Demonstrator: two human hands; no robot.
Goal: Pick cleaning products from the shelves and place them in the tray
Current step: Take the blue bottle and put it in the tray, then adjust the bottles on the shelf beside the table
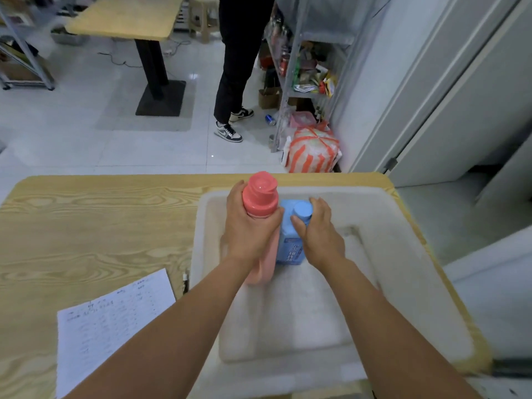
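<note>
Head view: the left hand has its fingers clasped round the pink bottle below its cap. The right hand has its fingers curled round the blue bottle at its cap. The bottles touch inside the white tray on the bench. Left of the fingers lies a handwritten sheet. Beyond them are a standing person, a cluttered shelf and a striped bag. The hands hide the bottles' shoulders, and the writing is unreadable.

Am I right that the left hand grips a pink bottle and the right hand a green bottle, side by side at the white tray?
Not quite. The right hand grips a blue bottle, not a green one, as the head view shows. The rest holds: the left hand grips the pink bottle, and the two are side by side at the white tray.
</note>
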